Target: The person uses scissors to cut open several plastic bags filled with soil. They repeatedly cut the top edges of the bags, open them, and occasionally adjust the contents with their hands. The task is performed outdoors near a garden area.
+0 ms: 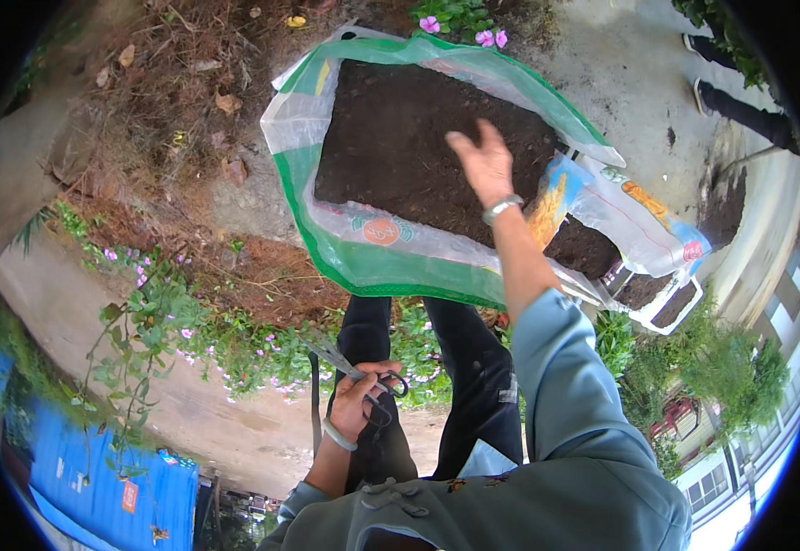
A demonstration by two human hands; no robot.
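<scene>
Dark soil (409, 138) fills a shallow bed lined with a green and white woven sack (301, 197), whose edges fold out over the sides. Over the soil's right half, my right hand (487, 170) reaches out with fingers spread and nothing in them; whether it touches the soil I cannot tell. A pair of scissors (343, 364) with dark loop handles is held low by my left hand (356, 404), in front of my legs. Its blades point up and left, apart from the sack. A printed bag (620, 207) lies across the bed's right end, with more soil around it.
A white handle frame (671, 308) juts out at the right end. Pink-flowered plants (253, 358) grow along the near side, with more flowers (484, 39) beyond. Dry needles and leaves (170, 110) cover the ground at left. Another person's legs (749, 115) show at upper right.
</scene>
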